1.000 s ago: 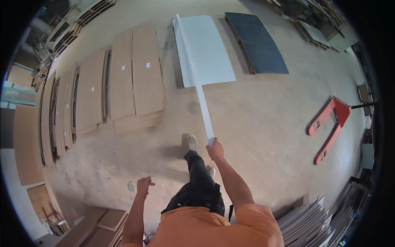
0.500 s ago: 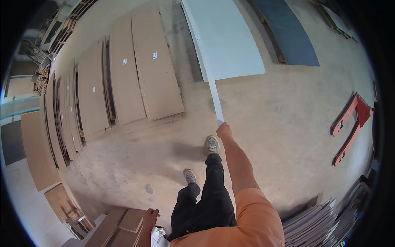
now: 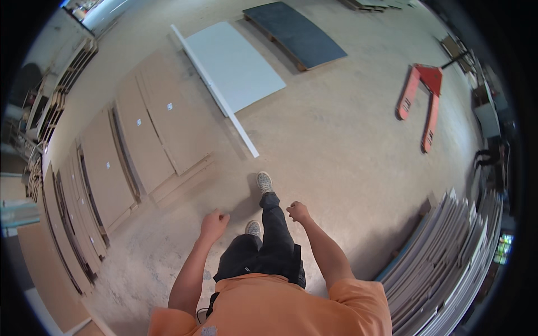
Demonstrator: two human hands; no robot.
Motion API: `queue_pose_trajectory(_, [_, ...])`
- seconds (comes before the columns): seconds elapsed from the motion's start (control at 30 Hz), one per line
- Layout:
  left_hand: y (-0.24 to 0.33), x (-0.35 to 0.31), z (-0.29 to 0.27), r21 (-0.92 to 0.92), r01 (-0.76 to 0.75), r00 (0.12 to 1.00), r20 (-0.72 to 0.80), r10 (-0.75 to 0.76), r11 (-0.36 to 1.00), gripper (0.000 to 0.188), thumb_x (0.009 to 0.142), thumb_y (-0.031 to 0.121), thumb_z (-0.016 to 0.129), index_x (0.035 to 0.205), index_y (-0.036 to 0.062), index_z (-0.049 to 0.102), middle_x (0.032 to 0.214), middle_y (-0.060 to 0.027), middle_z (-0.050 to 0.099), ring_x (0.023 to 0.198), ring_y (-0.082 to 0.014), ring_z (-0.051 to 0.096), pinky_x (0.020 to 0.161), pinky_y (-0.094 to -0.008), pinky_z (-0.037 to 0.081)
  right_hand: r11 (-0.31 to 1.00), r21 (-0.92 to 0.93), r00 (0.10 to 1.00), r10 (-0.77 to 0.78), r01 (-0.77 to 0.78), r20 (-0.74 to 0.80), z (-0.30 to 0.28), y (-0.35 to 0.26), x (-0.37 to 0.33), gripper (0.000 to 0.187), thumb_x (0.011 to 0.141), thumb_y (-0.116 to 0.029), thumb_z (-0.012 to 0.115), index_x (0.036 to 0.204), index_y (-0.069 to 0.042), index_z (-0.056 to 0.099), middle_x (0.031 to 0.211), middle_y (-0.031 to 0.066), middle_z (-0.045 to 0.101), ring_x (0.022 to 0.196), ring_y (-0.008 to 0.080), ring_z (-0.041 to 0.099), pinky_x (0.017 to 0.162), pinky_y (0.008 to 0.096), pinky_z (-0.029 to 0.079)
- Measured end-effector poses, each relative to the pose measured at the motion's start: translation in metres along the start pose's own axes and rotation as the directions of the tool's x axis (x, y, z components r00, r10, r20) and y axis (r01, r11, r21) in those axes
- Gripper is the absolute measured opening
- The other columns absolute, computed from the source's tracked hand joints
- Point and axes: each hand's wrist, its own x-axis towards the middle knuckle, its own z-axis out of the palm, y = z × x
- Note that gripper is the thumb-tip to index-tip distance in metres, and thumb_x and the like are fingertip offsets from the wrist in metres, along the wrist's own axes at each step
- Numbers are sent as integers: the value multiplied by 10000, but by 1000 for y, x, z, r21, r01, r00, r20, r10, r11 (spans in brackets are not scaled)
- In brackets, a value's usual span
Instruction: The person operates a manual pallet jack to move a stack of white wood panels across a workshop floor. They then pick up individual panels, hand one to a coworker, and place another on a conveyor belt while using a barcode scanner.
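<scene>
My left hand (image 3: 214, 225) is in the air to the left of my legs, its fingers curled in and nothing in them. My right hand (image 3: 297, 211) hangs right of my forward shoe, fingers loosely bent and apart, also holding nothing. Ahead of both hands lies a long white strip (image 3: 227, 110), slanting along the left edge of a white board (image 3: 238, 67). Its near end sticks out past the board toward my feet and is apart from my hands.
Stacks of brown boards (image 3: 158, 134) line the left. A dark grey board (image 3: 297, 36) on a pallet lies beyond the white one. A red pallet jack (image 3: 430, 78) stands at the right. Upright thin panels (image 3: 437, 269) are packed at the lower right.
My right hand has let go of the white strip and drawn back toward my body. My left hand has come up and forward. The whole view has shifted, showing more of the right side.
</scene>
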Motion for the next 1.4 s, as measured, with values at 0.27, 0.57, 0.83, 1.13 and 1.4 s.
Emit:
queue_pose_trajectory(0.27, [90, 14, 103, -75, -502, 712, 529, 462, 861, 304, 857, 248, 699, 805, -46, 642, 750, -229, 669, 720, -387, 670, 685, -452, 518, 829, 294, 761, 556, -476, -334, 56, 218, -204, 380, 820, -339, 671, 950, 12, 738, 852, 193, 738, 763, 328, 725, 761, 409, 581])
queue_pose_trajectory(0.57, [186, -20, 215, 73, -782, 475, 714, 515, 619, 353, 840, 303, 694, 809, -47, 663, 757, -229, 682, 728, -371, 676, 708, -447, 527, 730, 613, 647, 629, -302, -431, 92, 292, -305, 471, 811, -336, 696, 1154, -14, 681, 1124, 224, 700, 1075, 376, 661, 950, 452, 518])
queue_pose_trajectory(0.83, [313, -160, 350, -50, -957, 87, 889, 450, 285, 423, 868, 366, 668, 888, -57, 676, 848, -250, 700, 822, -381, 691, 755, -438, 535, 772, 632, 286, 623, -73, -728, -15, 326, -536, 382, 875, -246, 665, 1180, -21, 615, 1094, 163, 682, 1018, 334, 665, 884, 422, 528])
queue_pose_trajectory(1.13, [452, -315, 437, -452, -831, -335, 872, 358, 324, 340, 912, 305, 672, 911, -34, 655, 787, -203, 688, 752, -337, 681, 718, -409, 532, 616, 513, -413, 312, -598, -856, -97, 358, -749, 434, 817, -34, 703, 1226, -18, 559, 1221, 172, 597, 1142, 368, 571, 967, 439, 476])
queue_pose_trajectory(1.4, [546, -354, 486, -473, -738, -388, 881, 272, 481, 312, 921, 271, 676, 929, -41, 678, 773, -150, 693, 665, -185, 625, 654, -332, 514, 272, 595, -424, 489, -756, -762, -127, 422, -807, 728, 792, -13, 719, 1455, -63, 424, 1462, 142, 465, 1359, 338, 430, 1143, 413, 365])
